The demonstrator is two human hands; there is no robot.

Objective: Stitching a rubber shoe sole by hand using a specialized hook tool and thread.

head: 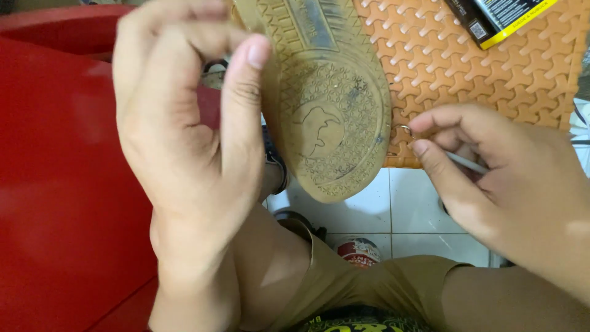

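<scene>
Below, orange mat (pixel 491 67), black-yellow box (pixel 501 15), round tin (pixel 358 251) surround the shoe (pixel 326 110)

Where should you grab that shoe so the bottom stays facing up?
Probably around the middle of the shoe, coming from its left side, as the left hand does. The tan sole is narrower there, so fingers wrap it, and the rounded end stays free where the right hand works a curved needle at the edge.

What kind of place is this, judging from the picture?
Probably a home floor used for shoe repair: white floor tiles, an orange rubber mat, a red plastic chair, and a shoe sole.
</scene>
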